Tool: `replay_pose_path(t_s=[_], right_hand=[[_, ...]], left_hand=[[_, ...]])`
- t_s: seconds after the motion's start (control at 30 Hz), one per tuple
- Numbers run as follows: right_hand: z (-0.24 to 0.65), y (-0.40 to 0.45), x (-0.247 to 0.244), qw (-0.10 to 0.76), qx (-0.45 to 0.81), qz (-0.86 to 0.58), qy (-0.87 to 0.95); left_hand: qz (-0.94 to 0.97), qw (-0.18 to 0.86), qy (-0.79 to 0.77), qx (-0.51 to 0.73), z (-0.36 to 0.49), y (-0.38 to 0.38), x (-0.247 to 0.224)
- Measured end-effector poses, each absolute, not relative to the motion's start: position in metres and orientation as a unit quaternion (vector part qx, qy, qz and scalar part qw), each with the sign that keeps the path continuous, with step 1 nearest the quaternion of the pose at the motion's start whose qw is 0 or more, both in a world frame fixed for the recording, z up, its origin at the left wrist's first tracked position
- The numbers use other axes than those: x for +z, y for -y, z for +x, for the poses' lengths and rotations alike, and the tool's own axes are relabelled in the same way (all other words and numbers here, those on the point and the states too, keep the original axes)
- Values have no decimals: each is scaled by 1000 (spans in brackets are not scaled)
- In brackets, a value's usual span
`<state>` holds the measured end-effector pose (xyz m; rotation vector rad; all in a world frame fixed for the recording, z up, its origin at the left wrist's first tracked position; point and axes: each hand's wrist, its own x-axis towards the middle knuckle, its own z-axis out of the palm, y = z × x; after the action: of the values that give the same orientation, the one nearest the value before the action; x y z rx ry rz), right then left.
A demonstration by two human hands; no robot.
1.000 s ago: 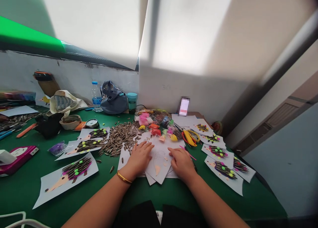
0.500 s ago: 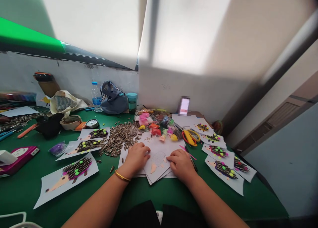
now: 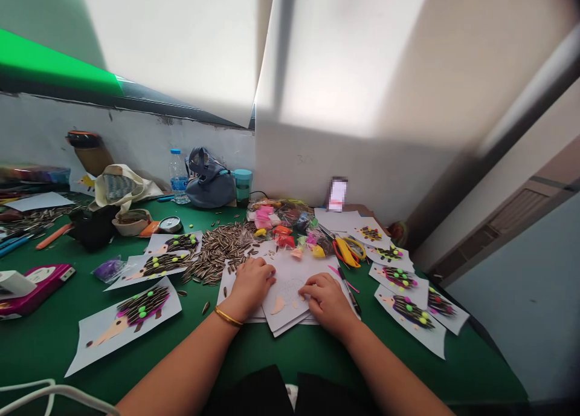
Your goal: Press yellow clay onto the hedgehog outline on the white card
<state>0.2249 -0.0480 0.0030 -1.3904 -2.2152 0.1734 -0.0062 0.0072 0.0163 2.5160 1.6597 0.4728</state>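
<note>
A white sheet (image 3: 281,327) with a faint outline drawing (image 3: 290,286) lies before me on a stack of paper. Flattened peach clay (image 3: 278,305) forms a pointed patch on its lower part, and smaller bits sit to the right. My left hand (image 3: 254,283) rests on the sheet's left side, fingers loosely spread, holding nothing; a gold bangle (image 3: 228,317) circles that wrist. On the right side, my right hand (image 3: 328,298) has its index finger stretched out, its tip touching down at a small peach clay piece (image 3: 301,297). Its other fingers are partly bent.
Sunflower seeds (image 3: 217,253) are heaped left of the paper. Bags of coloured clay (image 3: 281,228) and yellow scissors (image 3: 348,253) lie behind it. Seed-covered hedgehog pictures flank both sides, one (image 3: 124,325) at left, another (image 3: 410,319) at right. A black pen (image 3: 350,292) lies beside my right hand.
My right fingertip has shifted slightly left and down over the small clay pieces on the sheet. My left hand stays in place; the whole view has shifted a little.
</note>
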Motion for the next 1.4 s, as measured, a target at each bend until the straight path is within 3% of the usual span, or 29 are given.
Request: replay_pose_path(t_s=[0.4, 0.77, 0.9, 1.03, 1.23, 1.4], right_hand=[[227, 45, -3, 268, 82, -524, 805], [237, 39, -5, 245, 26, -588, 770], [263, 33, 1, 165, -40, -702, 691], [296, 29, 2, 64, -30, -750, 658], [309, 28, 6, 43, -111, -736, 666], [298, 15, 16, -18, -94, -729, 677]], left_hand=[[822, 43, -542, 173, -6, -7, 13], [843, 88, -494, 193, -8, -4, 13], [873, 128, -453, 124, -10, 2, 12], [884, 139, -437, 88, -10, 5, 12], [886, 121, -435, 104, -9, 5, 13], [886, 124, -432, 112, -10, 4, 11]])
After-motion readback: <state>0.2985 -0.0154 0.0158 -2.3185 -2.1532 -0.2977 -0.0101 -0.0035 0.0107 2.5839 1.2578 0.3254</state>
